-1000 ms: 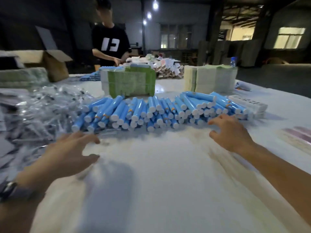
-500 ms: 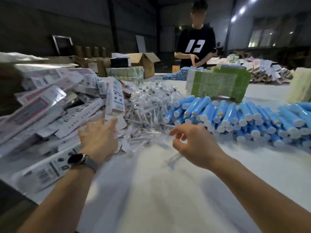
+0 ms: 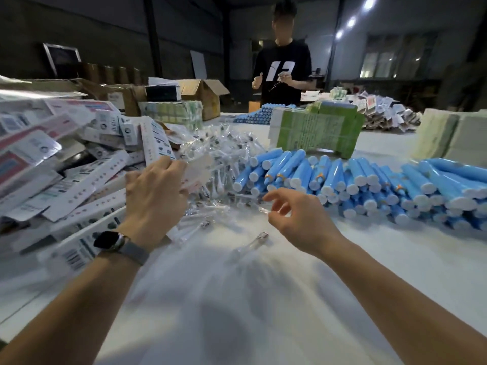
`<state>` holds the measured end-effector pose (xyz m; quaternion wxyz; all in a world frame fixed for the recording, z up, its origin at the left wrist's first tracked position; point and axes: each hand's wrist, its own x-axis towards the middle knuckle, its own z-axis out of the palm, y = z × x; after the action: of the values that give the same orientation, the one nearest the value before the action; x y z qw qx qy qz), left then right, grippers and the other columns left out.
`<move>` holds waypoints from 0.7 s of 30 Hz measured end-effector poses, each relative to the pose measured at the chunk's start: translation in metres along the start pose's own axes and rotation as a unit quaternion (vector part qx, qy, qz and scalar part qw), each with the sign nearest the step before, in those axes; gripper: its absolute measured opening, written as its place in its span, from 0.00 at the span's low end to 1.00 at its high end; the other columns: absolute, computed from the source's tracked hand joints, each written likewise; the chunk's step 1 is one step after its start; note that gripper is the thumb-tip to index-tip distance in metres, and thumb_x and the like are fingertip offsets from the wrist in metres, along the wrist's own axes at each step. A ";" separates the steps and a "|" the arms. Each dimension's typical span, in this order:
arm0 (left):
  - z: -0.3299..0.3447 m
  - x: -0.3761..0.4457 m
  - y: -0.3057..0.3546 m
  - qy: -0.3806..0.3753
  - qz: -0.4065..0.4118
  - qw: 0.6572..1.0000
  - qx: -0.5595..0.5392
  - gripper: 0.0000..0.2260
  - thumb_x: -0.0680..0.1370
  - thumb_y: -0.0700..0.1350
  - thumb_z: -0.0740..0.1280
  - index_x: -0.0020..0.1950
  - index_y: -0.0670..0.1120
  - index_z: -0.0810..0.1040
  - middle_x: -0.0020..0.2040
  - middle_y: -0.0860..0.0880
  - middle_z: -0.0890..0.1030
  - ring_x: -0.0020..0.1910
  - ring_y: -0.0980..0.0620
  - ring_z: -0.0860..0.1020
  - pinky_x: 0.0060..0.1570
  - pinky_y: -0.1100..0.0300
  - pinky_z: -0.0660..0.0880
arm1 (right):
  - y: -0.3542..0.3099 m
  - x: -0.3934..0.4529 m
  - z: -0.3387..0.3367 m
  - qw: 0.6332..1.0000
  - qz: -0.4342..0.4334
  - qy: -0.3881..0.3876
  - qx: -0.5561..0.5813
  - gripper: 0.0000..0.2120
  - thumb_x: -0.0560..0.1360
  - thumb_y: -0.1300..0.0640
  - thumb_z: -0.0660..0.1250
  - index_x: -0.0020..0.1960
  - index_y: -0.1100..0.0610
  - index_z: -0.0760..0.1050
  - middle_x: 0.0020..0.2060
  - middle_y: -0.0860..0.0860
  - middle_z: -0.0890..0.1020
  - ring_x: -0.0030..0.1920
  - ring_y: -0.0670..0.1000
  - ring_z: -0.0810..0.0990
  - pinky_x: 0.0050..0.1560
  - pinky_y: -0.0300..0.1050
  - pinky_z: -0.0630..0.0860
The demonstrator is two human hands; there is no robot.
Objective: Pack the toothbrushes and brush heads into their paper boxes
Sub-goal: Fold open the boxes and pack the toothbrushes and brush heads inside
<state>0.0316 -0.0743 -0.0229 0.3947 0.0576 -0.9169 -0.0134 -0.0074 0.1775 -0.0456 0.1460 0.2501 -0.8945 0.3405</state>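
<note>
My left hand [image 3: 155,188], with a watch on the wrist, grips a white paper box [image 3: 198,172] at the edge of the box heap [image 3: 66,175] on the left. My right hand [image 3: 297,217] hovers with loosely curled fingers at the near edge of the pile of clear-wrapped brush heads [image 3: 224,156]. A clear wrapper tip lies right at its fingertips, and I cannot tell whether they touch it. One wrapped brush head [image 3: 250,243] lies alone on the white table below that hand. Blue toothbrush handles [image 3: 369,185] lie in a long row to the right.
A person in a black shirt [image 3: 283,72] stands at the far side of the table. Green and white stacks of flat packs [image 3: 316,130] and another stack [image 3: 448,138] stand behind the handles. Cardboard boxes [image 3: 203,96] sit at the back left. Bare white table [image 3: 237,312] lies in front of me.
The view swung left from the blue handles to the box heap. My left hand reached into the heap and took a box. My right hand moved up toward the brush head pile.
</note>
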 end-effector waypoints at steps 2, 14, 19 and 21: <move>-0.001 0.010 0.020 0.020 0.035 0.996 -0.076 0.18 0.73 0.42 0.76 0.61 0.43 0.77 0.50 0.45 0.79 0.40 0.50 0.70 0.46 0.52 0.69 | 0.006 0.003 -0.006 0.999 0.001 0.037 -0.005 0.14 0.73 0.56 0.69 0.58 0.47 0.79 0.39 0.39 0.78 0.43 0.43 0.78 0.47 0.45 0.76; 0.015 -0.025 0.154 -0.035 0.025 0.759 -0.650 0.12 0.74 0.52 0.68 0.54 0.57 0.70 0.47 0.60 0.79 0.45 0.57 0.81 0.40 0.56 0.82 | 0.085 0.029 -0.053 0.966 0.200 0.029 -0.164 0.22 0.79 0.44 0.59 0.72 0.41 0.64 0.65 0.54 0.73 0.63 0.58 0.73 0.55 0.52 0.71; 0.025 -0.045 0.165 -0.078 0.041 0.657 -0.749 0.13 0.76 0.39 0.64 0.59 0.51 0.70 0.42 0.59 0.79 0.38 0.62 0.79 0.38 0.70 0.75 | 0.092 0.048 -0.042 0.964 0.226 0.040 -0.130 0.12 0.79 0.48 0.57 0.61 0.47 0.73 0.47 0.52 0.76 0.48 0.57 0.74 0.45 0.47 0.67; 0.025 -0.045 0.162 -0.085 0.032 0.641 -0.762 0.14 0.76 0.38 0.62 0.60 0.51 0.69 0.42 0.62 0.80 0.38 0.64 0.78 0.38 0.72 0.74 | 0.094 0.052 -0.042 0.960 0.247 0.090 -0.093 0.09 0.79 0.45 0.59 0.56 0.45 0.74 0.41 0.49 0.72 0.45 0.55 0.70 0.43 0.46 0.65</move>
<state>0.0288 0.0912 -0.0616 0.2191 -0.2938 -0.6134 -0.6995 -0.0985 0.2487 -0.0429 0.1602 -0.0255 -0.9393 0.3024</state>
